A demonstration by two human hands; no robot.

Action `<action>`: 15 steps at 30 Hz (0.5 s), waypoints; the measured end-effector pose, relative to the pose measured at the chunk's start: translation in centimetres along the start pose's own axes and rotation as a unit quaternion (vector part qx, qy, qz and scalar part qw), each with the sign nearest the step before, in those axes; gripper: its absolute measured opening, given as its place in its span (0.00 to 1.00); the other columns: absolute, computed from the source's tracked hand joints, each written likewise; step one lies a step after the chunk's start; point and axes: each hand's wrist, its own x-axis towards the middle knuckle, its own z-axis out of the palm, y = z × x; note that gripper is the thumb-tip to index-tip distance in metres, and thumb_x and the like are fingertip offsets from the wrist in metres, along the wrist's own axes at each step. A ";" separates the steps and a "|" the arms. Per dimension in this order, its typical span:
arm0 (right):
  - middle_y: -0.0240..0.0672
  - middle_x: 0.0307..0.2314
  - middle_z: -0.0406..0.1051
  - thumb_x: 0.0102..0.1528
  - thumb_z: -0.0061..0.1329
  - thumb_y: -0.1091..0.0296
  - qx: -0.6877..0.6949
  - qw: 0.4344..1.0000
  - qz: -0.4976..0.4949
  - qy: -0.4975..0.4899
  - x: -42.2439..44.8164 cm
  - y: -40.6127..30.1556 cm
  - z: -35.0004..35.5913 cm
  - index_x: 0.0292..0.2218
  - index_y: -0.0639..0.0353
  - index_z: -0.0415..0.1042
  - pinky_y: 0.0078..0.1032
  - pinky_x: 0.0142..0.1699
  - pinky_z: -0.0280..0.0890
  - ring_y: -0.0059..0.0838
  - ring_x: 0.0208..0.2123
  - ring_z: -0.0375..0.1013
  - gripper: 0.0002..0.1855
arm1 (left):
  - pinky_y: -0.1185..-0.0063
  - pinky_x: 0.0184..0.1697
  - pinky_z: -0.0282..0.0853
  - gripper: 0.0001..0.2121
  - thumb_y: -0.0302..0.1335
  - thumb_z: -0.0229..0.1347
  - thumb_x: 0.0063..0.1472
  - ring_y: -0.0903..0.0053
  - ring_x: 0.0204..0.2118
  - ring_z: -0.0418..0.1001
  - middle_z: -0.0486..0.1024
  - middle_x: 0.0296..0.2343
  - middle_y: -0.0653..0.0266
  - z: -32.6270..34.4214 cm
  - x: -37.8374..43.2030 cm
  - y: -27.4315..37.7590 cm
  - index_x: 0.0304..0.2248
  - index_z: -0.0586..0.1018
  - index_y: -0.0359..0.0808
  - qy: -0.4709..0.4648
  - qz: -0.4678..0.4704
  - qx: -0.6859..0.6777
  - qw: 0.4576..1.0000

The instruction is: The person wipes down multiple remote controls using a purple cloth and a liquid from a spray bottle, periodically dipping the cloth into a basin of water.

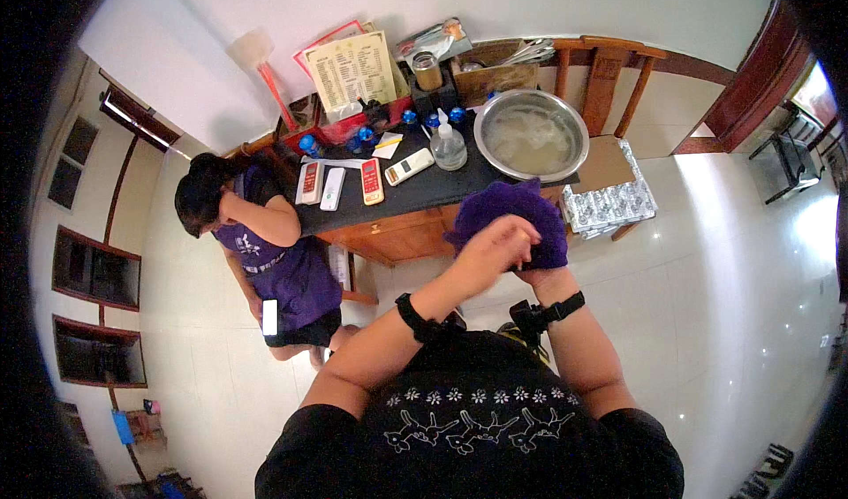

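A dark purple cloth, its edges bunched and ruffled, is spread out in front of me at the table's edge. My right hand supports it from below, with most of the fingers hidden under the fabric. Over the cloth's near side is my left hand, fingers curled and slightly blurred; whether it pinches any fabric cannot be told. Just beyond the cloth stands a large steel basin of cloudy liquid on the dark tabletop. A clear pump bottle is beside the basin.
Several remote controls lie on the table. Behind them stand a printed menu card and a utensil box. A person holding a phone is at the left. On the right, a chair bears foil-wrapped trays.
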 end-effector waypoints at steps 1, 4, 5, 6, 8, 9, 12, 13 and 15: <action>0.32 0.40 0.70 0.58 0.37 0.62 -0.104 0.994 -0.040 0.022 0.6 0.0 0.2 0.49 0.54 0.65 0.27 0.51 0.61 0.27 0.43 0.68 0.18 | 0.77 0.35 0.68 0.14 0.39 0.45 0.65 0.75 0.31 0.70 0.73 0.30 0.63 -1.1 0.0 -0.7 0.36 0.73 0.37 0.035 -0.106 -0.190 0.975; 0.33 0.37 0.70 0.59 0.36 0.64 0.064 0.995 -0.053 0.062 1.7 1.1 1.4 0.46 0.55 0.67 0.25 0.41 0.66 0.24 0.36 0.69 0.16 | 0.80 0.28 0.68 0.15 0.39 0.39 0.68 0.79 0.25 0.70 0.72 0.28 0.65 -4.2 0.6 -3.2 0.35 0.70 0.37 0.059 -0.148 -0.259 0.953; 0.33 0.36 0.70 0.59 0.36 0.63 0.275 0.959 -0.039 0.063 2.6 4.3 0.8 0.45 0.56 0.68 0.23 0.39 0.66 0.22 0.35 0.69 0.15 | 0.80 0.29 0.68 0.13 0.37 0.40 0.68 0.80 0.26 0.70 0.72 0.28 0.65 -4.7 0.9 -3.9 0.35 0.70 0.37 0.039 -0.158 -0.211 0.964; 0.34 0.35 0.70 0.59 0.35 0.63 0.317 0.945 -0.037 0.070 3.1 5.3 0.4 0.44 0.56 0.69 0.23 0.38 0.66 0.23 0.34 0.69 0.15 | 0.81 0.30 0.68 0.11 0.34 0.41 0.68 0.80 0.27 0.70 0.73 0.30 0.65 -4.6 1.3 -4.2 0.37 0.71 0.37 0.023 -0.144 -0.156 0.977; 0.34 0.33 0.70 0.59 0.36 0.61 0.242 0.965 -0.055 0.089 4.2 6.1 -0.2 0.41 0.56 0.69 0.25 0.37 0.65 0.25 0.32 0.69 0.15 | 0.82 0.33 0.68 0.08 0.29 0.46 0.66 0.82 0.32 0.72 0.74 0.34 0.66 -5.2 1.4 -3.2 0.41 0.71 0.36 -0.014 -0.141 -0.102 0.985; 0.35 0.32 0.71 0.54 0.41 0.57 -0.013 0.992 -0.108 0.070 5.0 3.5 0.6 0.39 0.54 0.71 0.29 0.39 0.65 0.30 0.33 0.70 0.15 | 0.82 0.34 0.68 0.08 0.29 0.46 0.66 0.82 0.33 0.72 0.74 0.34 0.66 -6.4 1.4 -1.9 0.42 0.71 0.36 -0.019 -0.148 -0.103 0.983; 0.37 0.31 0.71 0.41 0.53 0.51 -0.678 0.693 -0.156 0.188 7.2 -4.1 3.2 0.34 0.49 0.74 0.38 0.42 0.63 0.41 0.35 0.70 0.19 | 0.81 0.38 0.69 0.09 0.28 0.48 0.64 0.83 0.36 0.72 0.74 0.36 0.66 -13.4 0.9 -0.4 0.44 0.71 0.38 -0.020 -0.174 -0.069 0.982; 0.37 0.30 0.72 0.39 0.55 0.51 -0.704 0.671 -0.111 0.203 8.0 -4.9 3.9 0.34 0.49 0.75 0.38 0.42 0.63 0.41 0.35 0.70 0.20 | 0.77 0.39 0.71 0.12 0.27 0.53 0.61 0.75 0.35 0.74 0.75 0.35 0.62 -15.7 1.2 0.5 0.44 0.71 0.37 0.014 -0.200 0.036 0.979; 0.38 0.29 0.72 0.41 0.54 0.54 -0.734 0.624 -0.159 0.216 8.7 -3.8 2.9 0.35 0.50 0.75 0.38 0.42 0.63 0.41 0.35 0.71 0.18 | 0.72 0.43 0.69 0.19 0.28 0.58 0.54 0.65 0.40 0.73 0.73 0.39 0.56 -21.3 1.3 -2.0 0.45 0.71 0.35 0.066 -0.084 0.447 0.888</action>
